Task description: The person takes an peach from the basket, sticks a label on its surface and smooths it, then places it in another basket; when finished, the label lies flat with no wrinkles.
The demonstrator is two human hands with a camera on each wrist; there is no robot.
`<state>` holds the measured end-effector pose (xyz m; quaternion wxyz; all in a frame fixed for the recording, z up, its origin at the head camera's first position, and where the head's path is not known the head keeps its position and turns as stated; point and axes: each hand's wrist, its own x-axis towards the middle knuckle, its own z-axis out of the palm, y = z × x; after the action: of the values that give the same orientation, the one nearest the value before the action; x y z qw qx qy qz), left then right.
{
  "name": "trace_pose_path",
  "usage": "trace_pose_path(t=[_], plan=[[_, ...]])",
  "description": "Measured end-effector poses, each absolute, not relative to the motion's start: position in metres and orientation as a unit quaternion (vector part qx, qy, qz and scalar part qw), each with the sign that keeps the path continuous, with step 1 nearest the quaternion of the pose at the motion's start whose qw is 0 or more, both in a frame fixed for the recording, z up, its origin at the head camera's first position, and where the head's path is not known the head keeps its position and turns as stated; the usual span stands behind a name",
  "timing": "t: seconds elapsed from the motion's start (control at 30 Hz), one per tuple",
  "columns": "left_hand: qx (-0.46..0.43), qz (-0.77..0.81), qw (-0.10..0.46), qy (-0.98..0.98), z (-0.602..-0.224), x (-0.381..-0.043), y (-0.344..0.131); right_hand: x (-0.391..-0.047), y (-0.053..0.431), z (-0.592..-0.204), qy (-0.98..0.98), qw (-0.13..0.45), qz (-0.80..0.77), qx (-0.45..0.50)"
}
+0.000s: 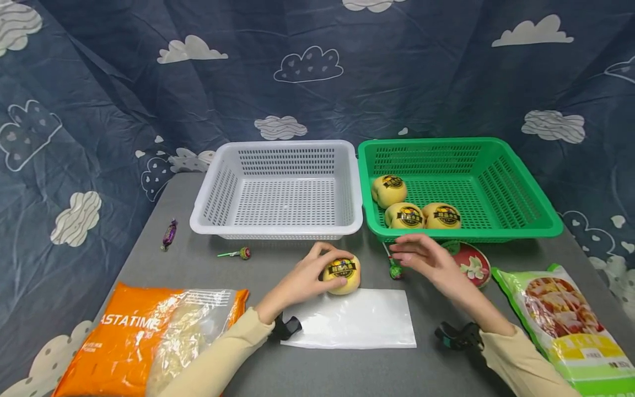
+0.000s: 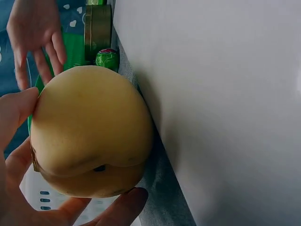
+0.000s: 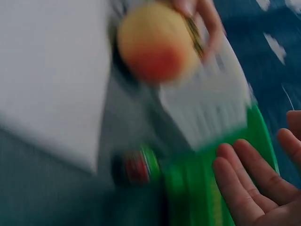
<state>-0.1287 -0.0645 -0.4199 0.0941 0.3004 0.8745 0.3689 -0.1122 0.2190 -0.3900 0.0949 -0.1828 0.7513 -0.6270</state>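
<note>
A yellow peach (image 1: 351,280) with a black and gold label is gripped by my left hand (image 1: 303,275), thumb and fingers around its sides. It is over the far edge of a flat white sheet (image 1: 367,325). The left wrist view shows the peach's plain underside (image 2: 89,122) close up. My right hand (image 1: 431,262) holds nothing; its fingers are extended in the right wrist view. It is beside a green-wrapped lollipop (image 1: 395,270), just in front of the green basket (image 1: 538,229). Several similar peaches (image 1: 441,216) lie in that basket's left part.
A white basket (image 1: 278,229) stands left of the green one. A red lollipop (image 1: 245,253) and a purple-wrapped candy (image 1: 169,234) lie at left. An orange pasta bag (image 1: 124,336) is front left. A round red tin (image 1: 473,264) and a green-and-white food bag (image 1: 570,325) lie at right.
</note>
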Motion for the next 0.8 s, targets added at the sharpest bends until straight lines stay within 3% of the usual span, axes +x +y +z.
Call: trace_pose_path(t=[0.17, 0.43, 0.67, 0.8], plan=[[0.307, 0.374, 0.087, 0.871, -0.419, -0.128, -0.065, -0.108, 0.276, -0.381, 0.774, 0.033, -0.617, -0.137], [0.331, 0.413, 0.066, 0.845, -0.414, -0.126, -0.057, -0.106, 0.350, -0.384, 0.755, 0.005, -0.652, -0.071], [0.380, 0.444, 0.051, 0.810, -0.381, -0.124, -0.029, -0.109, 0.370, -0.393, 0.720, -0.017, -0.694, -0.013], [0.401, 0.449, 0.019, 0.798, -0.355, -0.140, -0.003, -0.112, 0.372, -0.396, 0.705, -0.026, -0.709, -0.010]])
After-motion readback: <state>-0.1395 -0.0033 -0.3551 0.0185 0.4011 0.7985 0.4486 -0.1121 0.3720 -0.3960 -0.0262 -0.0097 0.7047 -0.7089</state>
